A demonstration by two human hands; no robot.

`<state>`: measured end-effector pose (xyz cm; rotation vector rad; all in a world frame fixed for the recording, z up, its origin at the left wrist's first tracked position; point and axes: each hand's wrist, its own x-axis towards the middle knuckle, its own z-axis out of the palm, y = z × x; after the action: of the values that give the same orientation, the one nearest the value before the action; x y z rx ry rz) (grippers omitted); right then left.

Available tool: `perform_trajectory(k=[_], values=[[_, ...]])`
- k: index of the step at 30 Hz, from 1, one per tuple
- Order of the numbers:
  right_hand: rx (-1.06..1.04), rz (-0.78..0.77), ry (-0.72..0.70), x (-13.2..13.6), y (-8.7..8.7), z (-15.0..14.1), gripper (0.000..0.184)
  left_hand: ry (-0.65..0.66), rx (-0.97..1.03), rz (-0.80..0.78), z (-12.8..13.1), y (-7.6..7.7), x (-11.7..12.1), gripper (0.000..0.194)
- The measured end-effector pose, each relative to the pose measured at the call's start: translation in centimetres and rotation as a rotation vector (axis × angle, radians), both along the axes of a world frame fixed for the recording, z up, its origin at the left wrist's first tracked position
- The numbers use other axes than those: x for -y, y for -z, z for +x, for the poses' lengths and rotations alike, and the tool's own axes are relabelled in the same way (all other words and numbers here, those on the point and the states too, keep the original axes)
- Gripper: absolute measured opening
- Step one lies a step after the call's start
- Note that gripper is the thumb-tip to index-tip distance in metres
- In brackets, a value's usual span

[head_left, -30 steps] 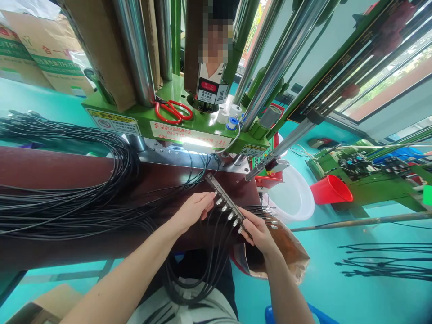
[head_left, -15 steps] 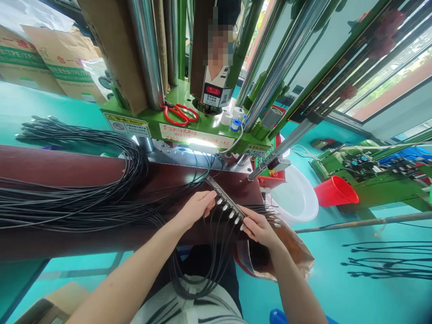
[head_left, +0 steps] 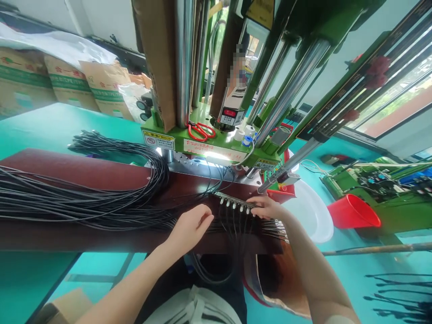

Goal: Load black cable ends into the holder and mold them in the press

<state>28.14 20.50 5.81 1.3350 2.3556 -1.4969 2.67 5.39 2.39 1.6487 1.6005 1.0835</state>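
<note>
A narrow metal bar [head_left: 232, 199] lies over the brown table, a row of silver cable plugs [head_left: 234, 205] along its near side. Black cables hang from these plugs over the table's front edge and loop down at my lap. My right hand [head_left: 265, 208] grips the bar's right end between thumb and fingers. To the left, my left hand [head_left: 192, 225] is apart from the bar, its fingers curled; whatever they may hold is hidden. It is over a thick bundle of black cables [head_left: 128, 211] spread along the table.
Behind the bar stands a green press [head_left: 216, 150] with red-handled scissors [head_left: 201, 132] and white spools [head_left: 239, 134] on its ledge. A white tub [head_left: 315, 216] and red bucket [head_left: 354, 211] are at right. An open paper bag [head_left: 286, 288] sits below the table edge. Another person is behind the press.
My left hand has let go of the bar and drawn away to the left. The bar with its plugs has been lowered toward the tabletop, right hand still on it. The view has turned left.
</note>
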Motion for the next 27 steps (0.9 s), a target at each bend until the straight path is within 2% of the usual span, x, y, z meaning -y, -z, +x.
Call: perform_trajectory(k=[4,8,11,15,18,21,24,27], values=[[-0.035,0.162,-0.140,-2.9,1.3,-3.3,0.029,-0.002,-0.051,0.024,-1.2,-0.2,0.4,0.017],[-0.149,0.368,-0.205,-3.8,2.3,-5.8,0.024,-0.035,-0.101,0.061,-2.5,-1.0,0.6,0.018],[-0.261,0.418,-0.185,-3.9,3.0,-6.7,0.021,-0.070,-0.237,0.086,-3.8,-1.6,-0.5,0.020],[-0.337,0.381,-0.032,-4.2,4.2,-6.6,0.015,-0.071,-0.505,0.034,-6.0,-1.7,-4.4,0.023],[-0.360,0.416,0.086,-4.2,5.3,-6.4,0.017,0.022,-0.707,-0.081,-7.6,-1.0,-8.0,0.020],[-0.381,0.447,0.140,-3.9,5.7,-6.4,0.016,0.079,-0.814,-0.164,-8.7,0.2,-10.8,0.019],[-0.395,0.470,0.157,-3.5,5.7,-6.6,0.014,0.033,-0.793,-0.183,-9.2,1.6,-12.2,0.019],[-0.409,0.482,0.156,-3.3,5.7,-6.8,0.013,0.008,-0.736,-0.167,-9.5,2.5,-12.3,0.021]])
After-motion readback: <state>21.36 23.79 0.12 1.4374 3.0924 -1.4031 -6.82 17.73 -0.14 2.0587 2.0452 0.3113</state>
